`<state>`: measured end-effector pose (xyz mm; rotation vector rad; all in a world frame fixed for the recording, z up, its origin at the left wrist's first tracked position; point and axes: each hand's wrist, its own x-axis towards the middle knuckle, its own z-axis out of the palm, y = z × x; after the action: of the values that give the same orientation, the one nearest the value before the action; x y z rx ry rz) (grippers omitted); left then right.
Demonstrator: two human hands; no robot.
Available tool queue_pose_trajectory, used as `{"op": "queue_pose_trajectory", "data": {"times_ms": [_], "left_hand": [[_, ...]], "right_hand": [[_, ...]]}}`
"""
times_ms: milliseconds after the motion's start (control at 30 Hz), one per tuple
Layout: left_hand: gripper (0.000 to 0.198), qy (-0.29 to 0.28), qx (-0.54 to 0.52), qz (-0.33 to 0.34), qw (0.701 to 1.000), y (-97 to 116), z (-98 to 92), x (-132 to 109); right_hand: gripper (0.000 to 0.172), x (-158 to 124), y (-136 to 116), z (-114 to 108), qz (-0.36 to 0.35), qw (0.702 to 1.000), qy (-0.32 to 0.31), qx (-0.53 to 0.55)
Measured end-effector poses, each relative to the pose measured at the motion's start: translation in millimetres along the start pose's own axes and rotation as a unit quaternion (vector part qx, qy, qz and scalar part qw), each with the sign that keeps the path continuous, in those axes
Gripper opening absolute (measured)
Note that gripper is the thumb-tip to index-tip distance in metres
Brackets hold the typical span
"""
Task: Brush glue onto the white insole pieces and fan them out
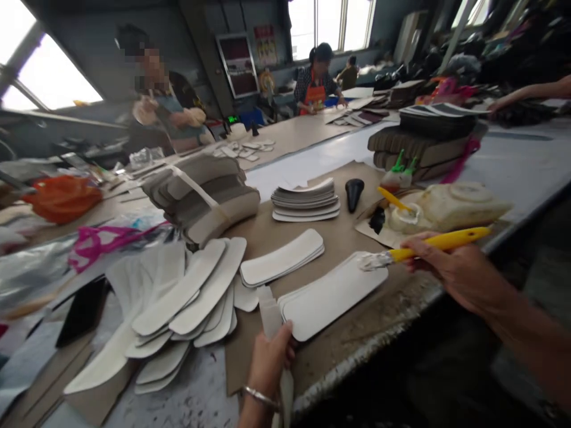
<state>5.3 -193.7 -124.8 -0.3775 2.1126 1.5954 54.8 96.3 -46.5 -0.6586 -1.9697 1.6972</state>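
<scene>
My right hand is closed around a yellow-handled brush, its white-coated bristles resting on the right end of a white curved panel. That panel tops a small fanned stack lying on brown card. Beside the stack's left end, my left hand pinches a pale strip that trails down below the wrist. Its thumb is at the panel's lower left corner. Just behind lies another short stack of panels. To the left, many loose white panels overlap in a fan.
A plastic glue container with a second yellow handle stands at the right. Behind are a black cone-shaped object, a neat panel stack and a tied bundle. A phone lies left. Several people work around the tables.
</scene>
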Motion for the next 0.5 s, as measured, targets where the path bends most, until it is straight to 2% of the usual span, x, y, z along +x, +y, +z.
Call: {"op": "queue_pose_trajectory", "data": {"times_ms": [100,167,333,500], "left_hand": [[0.04,-0.032,-0.026,-0.012,0.999,-7.8,-1.7,2.6],[0.039,-0.043,-0.043,-0.008,0.998,-6.7,-3.1,2.1],[0.037,-0.06,-0.073,0.005,0.996,-4.0,-4.0,0.0],[0.033,-0.071,-0.086,0.008,0.994,-5.1,-4.6,-0.3]], "right_hand": [[0.026,-34.5,2.6,41.1,0.037,0.992,-0.117,0.036],[0.026,-49.3,7.1,60.5,0.045,0.986,-0.157,0.039],[0.03,-61.8,18.5,93.1,0.061,0.981,-0.183,0.031],[0.03,-59.8,27.7,106.5,0.057,0.98,-0.189,-0.005]]}}
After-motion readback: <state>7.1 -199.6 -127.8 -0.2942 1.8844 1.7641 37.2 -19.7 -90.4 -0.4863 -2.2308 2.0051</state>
